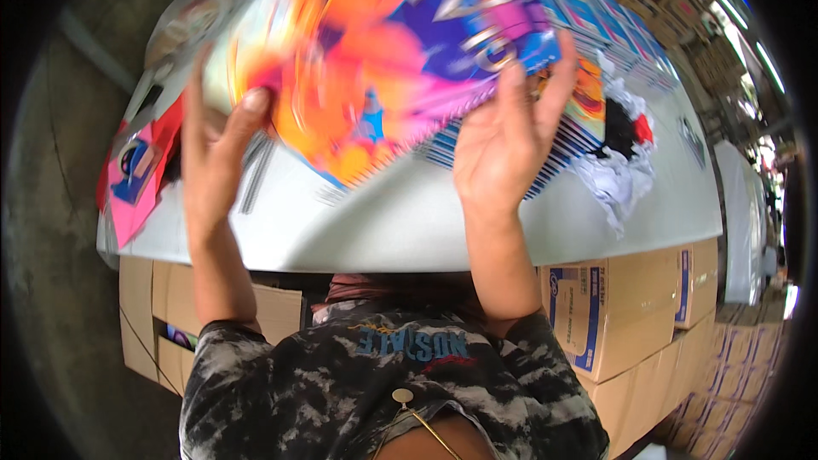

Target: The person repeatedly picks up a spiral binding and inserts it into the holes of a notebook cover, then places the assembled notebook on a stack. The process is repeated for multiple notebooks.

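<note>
A spiral notebook (358, 77) with a bright orange, pink and purple cover is held up over the white table (375, 221), tilted and partly smeared by motion. My left hand (215, 145) grips its left edge, thumb on the cover. My right hand (507, 140) is closed on its right side near the wire spine, with the thumb on top. Behind and below my right hand lies a pile of spiral notebooks (558, 149), its wire spines showing and one colourful cover visible.
Crumpled white cloth (615, 183) and black cloth (619, 129) lie right of the pile. Notebook stacks (609, 21) stand at the back right. At left are pink-red sheets (128, 217) with a tape roll (132, 162). Cardboard boxes (626, 307) sit below the table's front edge.
</note>
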`<action>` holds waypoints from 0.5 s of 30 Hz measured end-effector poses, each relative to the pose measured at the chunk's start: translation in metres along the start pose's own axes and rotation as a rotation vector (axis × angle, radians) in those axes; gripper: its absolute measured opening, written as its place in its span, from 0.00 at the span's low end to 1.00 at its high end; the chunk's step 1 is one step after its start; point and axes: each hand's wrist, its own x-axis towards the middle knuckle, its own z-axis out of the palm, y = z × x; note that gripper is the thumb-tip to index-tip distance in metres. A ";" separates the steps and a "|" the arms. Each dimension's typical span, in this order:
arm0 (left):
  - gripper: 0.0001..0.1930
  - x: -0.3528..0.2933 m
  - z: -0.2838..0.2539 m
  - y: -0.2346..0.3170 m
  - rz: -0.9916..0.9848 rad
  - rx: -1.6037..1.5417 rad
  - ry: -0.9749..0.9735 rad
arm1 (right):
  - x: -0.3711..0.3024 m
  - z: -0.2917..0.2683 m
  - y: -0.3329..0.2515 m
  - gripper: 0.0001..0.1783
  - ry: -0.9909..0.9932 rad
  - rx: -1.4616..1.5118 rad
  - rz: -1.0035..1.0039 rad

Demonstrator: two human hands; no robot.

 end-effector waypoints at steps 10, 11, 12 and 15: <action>0.11 0.101 0.172 -0.038 0.267 0.763 -0.212 | 0.053 -0.145 -0.061 0.23 0.328 -1.599 -0.465; 0.11 0.093 0.183 -0.060 0.343 0.756 -0.143 | 0.050 -0.165 -0.059 0.23 0.316 -1.449 -0.425; 0.12 0.082 0.186 -0.076 0.416 0.758 -0.064 | 0.050 -0.175 -0.055 0.24 0.295 -1.287 -0.384; 0.12 0.066 0.193 -0.085 0.275 0.240 0.180 | 0.043 -0.166 -0.053 0.23 0.209 -1.057 -0.316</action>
